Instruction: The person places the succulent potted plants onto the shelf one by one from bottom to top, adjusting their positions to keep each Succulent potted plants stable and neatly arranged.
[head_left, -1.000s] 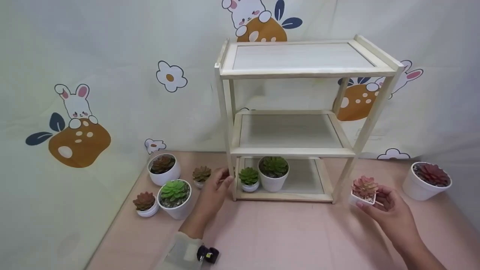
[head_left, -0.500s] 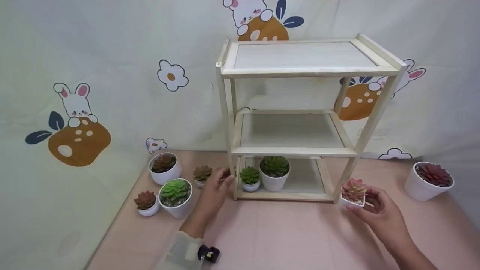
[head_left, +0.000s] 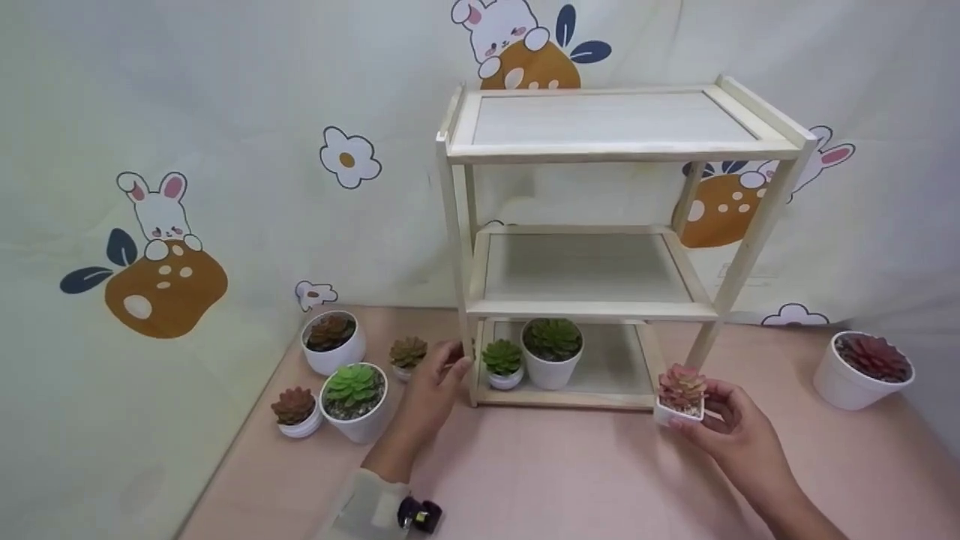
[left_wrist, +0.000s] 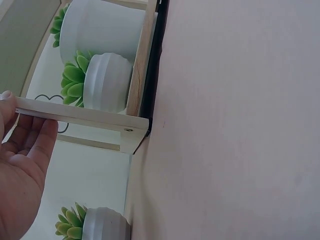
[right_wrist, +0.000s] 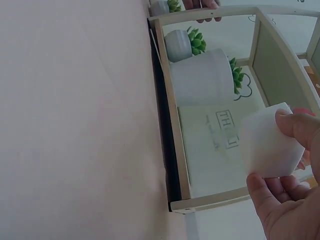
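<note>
My right hand point(head_left: 739, 431) grips a small white square pot with a pink succulent point(head_left: 681, 390), in front of the shelf's lower right corner. In the right wrist view the thumb and fingers hold the white pot point(right_wrist: 272, 142) by its sides. My left hand point(head_left: 431, 390) pinches the front left post of a three-tier wooden shelf point(head_left: 589, 309); the left wrist view shows thumb and fingers on either side of that post point(left_wrist: 82, 114). On the bottom tier stand a small green succulent point(head_left: 502, 364) and a larger potted green succulent point(head_left: 552, 352), side by side at the left.
Left of the shelf, on the pink cloth point(head_left: 555, 480), stand several potted succulents, among them a bright green one point(head_left: 354, 401) and a reddish-brown one point(head_left: 296, 412). At far right is a dark red succulent in a white pot point(head_left: 862, 371). A patterned curtain point(head_left: 255, 112) hangs behind.
My right hand has carried the pink succulent leftward, from beside the shelf to in front of its right post. My left hand has kept its grip on the left post.
</note>
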